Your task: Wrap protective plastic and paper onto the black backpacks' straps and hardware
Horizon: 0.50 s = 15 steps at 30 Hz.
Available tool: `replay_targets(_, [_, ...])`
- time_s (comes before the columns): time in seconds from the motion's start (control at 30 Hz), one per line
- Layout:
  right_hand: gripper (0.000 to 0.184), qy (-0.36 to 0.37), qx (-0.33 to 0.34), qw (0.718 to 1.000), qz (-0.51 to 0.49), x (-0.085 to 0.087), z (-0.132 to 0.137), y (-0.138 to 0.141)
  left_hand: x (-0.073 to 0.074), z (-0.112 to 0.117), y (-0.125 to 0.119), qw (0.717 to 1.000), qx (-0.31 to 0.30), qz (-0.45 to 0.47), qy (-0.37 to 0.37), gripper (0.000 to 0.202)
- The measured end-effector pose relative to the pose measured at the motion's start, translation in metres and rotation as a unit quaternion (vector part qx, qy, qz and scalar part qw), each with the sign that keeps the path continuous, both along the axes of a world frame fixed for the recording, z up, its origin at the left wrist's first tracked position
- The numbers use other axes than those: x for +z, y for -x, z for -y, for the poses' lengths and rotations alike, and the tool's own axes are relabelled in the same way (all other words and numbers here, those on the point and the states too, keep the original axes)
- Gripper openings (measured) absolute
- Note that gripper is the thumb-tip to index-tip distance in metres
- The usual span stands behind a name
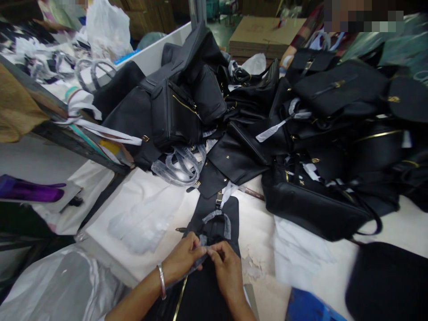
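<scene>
A black bag with a gold zip lies in front of me at the table's near edge. Over it, my left hand and my right hand meet with thumbs and fingertips pinched together. Both hold a clear plastic wrap, whose loose part trails under my left wrist. Just beyond my fingers, a strap loop covered in similar film rises from the bag. Farther up stands a gold buckle. The exact edge of film between my fingertips is too small to make out.
Black bags are heaped across the back and right of the white table. Film-wrapped handles lie left of centre. A purple item is at far left, a blue object at the front right. Another person's sleeve shows behind.
</scene>
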State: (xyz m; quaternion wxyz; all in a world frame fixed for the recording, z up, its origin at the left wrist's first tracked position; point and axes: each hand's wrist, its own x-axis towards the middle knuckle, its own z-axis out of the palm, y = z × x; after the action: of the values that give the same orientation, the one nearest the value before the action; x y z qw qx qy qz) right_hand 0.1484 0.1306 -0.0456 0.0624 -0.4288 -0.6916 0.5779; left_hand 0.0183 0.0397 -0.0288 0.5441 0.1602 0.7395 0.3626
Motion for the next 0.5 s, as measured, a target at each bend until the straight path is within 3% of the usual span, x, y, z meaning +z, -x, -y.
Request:
replay_targets(0.17, [0.012,0.0,-0.004,1.0,0.021,-0.004,0.001,-0.001,0.004,0.001,0.007,0.999,-0.018,0.039,0.004,0.021])
replay_targets(0.27, [0.012,-0.011,0.008,0.999,0.035,-0.004,-0.003,-0.002,0.01,-0.001,0.006,0.997,-0.065,-0.032,0.033,0.023])
replay_targets(0.4, [0.01,-0.088,0.018,0.995,0.049,0.0,-0.016,-0.004,0.017,-0.005,0.005,0.979,-0.126,-0.147,0.064,0.026])
replay_targets(0.5, [0.01,-0.111,0.026,0.993,0.041,0.002,-0.03,-0.003,0.021,-0.006,0.008,0.971,-0.145,-0.172,0.076,0.027])
